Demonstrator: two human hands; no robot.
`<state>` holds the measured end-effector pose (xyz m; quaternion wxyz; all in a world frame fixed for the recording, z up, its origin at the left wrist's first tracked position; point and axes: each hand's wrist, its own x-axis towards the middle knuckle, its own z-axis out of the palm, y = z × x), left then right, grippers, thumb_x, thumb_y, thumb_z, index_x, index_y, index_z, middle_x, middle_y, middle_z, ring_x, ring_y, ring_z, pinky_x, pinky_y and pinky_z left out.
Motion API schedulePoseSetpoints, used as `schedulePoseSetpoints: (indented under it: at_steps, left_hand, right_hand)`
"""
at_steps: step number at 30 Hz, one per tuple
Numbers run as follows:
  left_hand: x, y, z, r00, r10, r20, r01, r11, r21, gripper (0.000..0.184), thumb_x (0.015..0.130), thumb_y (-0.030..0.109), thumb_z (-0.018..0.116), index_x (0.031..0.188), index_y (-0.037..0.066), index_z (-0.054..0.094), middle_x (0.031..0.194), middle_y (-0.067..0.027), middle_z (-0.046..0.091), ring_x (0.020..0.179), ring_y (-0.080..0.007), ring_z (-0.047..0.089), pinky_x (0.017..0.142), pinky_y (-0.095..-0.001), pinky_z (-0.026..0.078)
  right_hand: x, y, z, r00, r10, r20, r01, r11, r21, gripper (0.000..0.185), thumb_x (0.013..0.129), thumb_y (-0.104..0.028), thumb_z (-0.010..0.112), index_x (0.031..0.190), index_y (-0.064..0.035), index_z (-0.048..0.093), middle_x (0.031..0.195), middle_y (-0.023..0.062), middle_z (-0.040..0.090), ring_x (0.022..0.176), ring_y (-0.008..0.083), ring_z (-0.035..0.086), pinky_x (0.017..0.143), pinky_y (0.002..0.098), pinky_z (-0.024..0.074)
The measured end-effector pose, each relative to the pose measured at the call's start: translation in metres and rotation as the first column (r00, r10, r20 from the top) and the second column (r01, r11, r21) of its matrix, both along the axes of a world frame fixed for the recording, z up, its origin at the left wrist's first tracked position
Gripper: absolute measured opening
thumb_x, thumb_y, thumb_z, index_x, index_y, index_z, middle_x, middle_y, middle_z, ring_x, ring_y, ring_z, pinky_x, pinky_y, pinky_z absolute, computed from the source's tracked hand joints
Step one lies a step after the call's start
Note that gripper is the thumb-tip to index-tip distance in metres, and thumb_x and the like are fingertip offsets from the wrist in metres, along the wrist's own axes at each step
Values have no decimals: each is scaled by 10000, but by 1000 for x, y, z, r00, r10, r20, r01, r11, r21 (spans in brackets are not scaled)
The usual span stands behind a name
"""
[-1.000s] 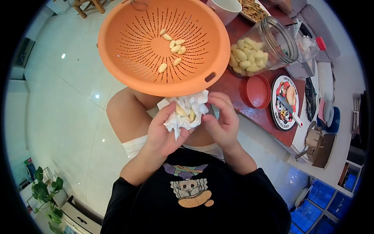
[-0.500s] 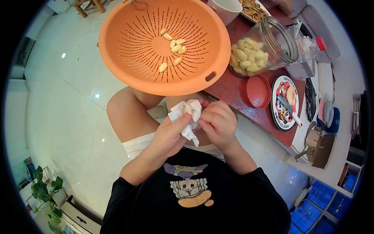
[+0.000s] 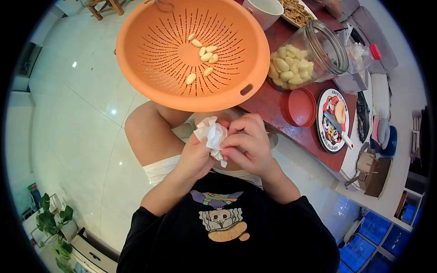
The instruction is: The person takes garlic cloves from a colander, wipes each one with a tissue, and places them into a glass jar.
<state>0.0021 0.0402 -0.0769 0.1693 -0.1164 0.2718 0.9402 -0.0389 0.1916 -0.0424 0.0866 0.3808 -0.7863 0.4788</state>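
Note:
Both of my hands are together over my lap, working a crumpled white tissue (image 3: 214,135). My left hand (image 3: 193,159) is closed round the tissue from below and the left. At its right side, the fingers of my right hand (image 3: 248,143) are bent and pinch the tissue's edge. Whatever the tissue wraps is hidden now. Just beyond my hands is an orange colander (image 3: 150,88) with several peeled garlic cloves (image 3: 206,57) lying in it. To the right, a glass jar (image 3: 318,45) is partly filled with peeled garlic cloves (image 3: 289,68).
On the red table (image 3: 273,98) stand a round red lid (image 3: 302,107), a cartoon-patterned plate (image 3: 325,136) with a knife (image 3: 337,128), a white cup (image 3: 264,11) and a dish of food (image 3: 296,12). A clear bottle with a red cap (image 3: 374,51) is behind the jar.
The tissue has been folded over, and the pale clove that showed in it is now covered. My right hand has shifted slightly up and left, its fingers regripping.

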Motion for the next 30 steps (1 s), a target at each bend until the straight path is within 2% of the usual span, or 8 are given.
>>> schedulePoseSetpoints:
  at_steps: [1, 4, 7, 9, 12, 17, 20, 30]
  left_hand:
    - [0, 1, 1, 999, 31, 44, -30, 999, -28, 226, 922, 172, 515, 1094, 27, 491, 913, -89, 588, 757, -159, 605, 629, -282, 524]
    - [-1, -8, 3, 996, -77, -32, 82, 979, 184, 221, 924, 166, 508, 1096, 30, 487, 907, -103, 595, 756, -166, 617, 626, -296, 544]
    - [1, -8, 6, 992, -118, 39, 116, 993, 30, 216, 927, 174, 506, 1089, 32, 492, 924, -107, 600, 760, -176, 626, 627, -311, 560]
    - [1, -5, 5, 994, -110, 10, 110, 994, 21, 193, 929, 203, 516, 1050, 53, 514, 849, -78, 590, 669, -134, 590, 517, -247, 486]
    - [2, -4, -1, 991, -131, 14, 130, 990, 56, 227, 940, 304, 487, 921, 79, 517, 726, -42, 538, 549, -91, 489, 417, -211, 353]
    - [4, -5, -7, 982, -189, -16, 185, 939, 291, 503, 943, 525, 331, 658, 120, 416, 508, -5, 376, 394, -86, 269, 364, -222, 200]
    - [6, -2, -4, 986, -170, -4, 168, 971, 169, 554, 942, 547, 293, 604, 120, 396, 464, -10, 337, 369, -95, 237, 360, -223, 196]
    - [4, -3, -2, 983, -181, -11, 179, 964, 197, 542, 951, 515, 312, 591, 116, 385, 481, -18, 335, 379, -99, 238, 360, -228, 194]
  right_hand:
    - [0, -1, 2, 999, 11, -40, -10, 999, 43, 154, 704, -145, 684, 832, -77, 631, 833, 52, 534, 798, 245, 491, 719, 339, 386]
    - [3, 4, -3, 998, -30, 61, 30, 999, -13, 221, 728, -221, 686, 893, -81, 642, 882, 53, 527, 827, 239, 481, 733, 339, 374]
    - [6, 5, -7, 985, -50, 165, 66, 994, -89, 301, 728, -217, 705, 971, -60, 625, 893, 78, 527, 790, 231, 506, 716, 327, 404]
    - [12, 2, -4, 955, -54, 291, 91, 989, -115, 336, 721, -202, 715, 1001, -47, 614, 899, 90, 527, 776, 239, 520, 706, 322, 425]
    - [7, 0, -2, 991, -77, 106, 87, 992, -96, 366, 714, -190, 725, 1020, -30, 604, 909, 107, 532, 779, 255, 540, 693, 317, 448]
    - [8, -2, -5, 993, -54, 106, 63, 995, -76, 367, 725, -215, 719, 1021, -31, 603, 938, 122, 544, 802, 275, 555, 702, 333, 455]
    - [9, -3, -5, 993, -51, 104, 58, 996, -69, 367, 727, -227, 715, 1018, -33, 604, 941, 123, 546, 809, 278, 557, 704, 334, 456]
    - [10, -4, -7, 995, -50, 87, 55, 997, -52, 369, 731, -238, 706, 1021, -35, 604, 947, 119, 547, 817, 281, 554, 711, 337, 455]
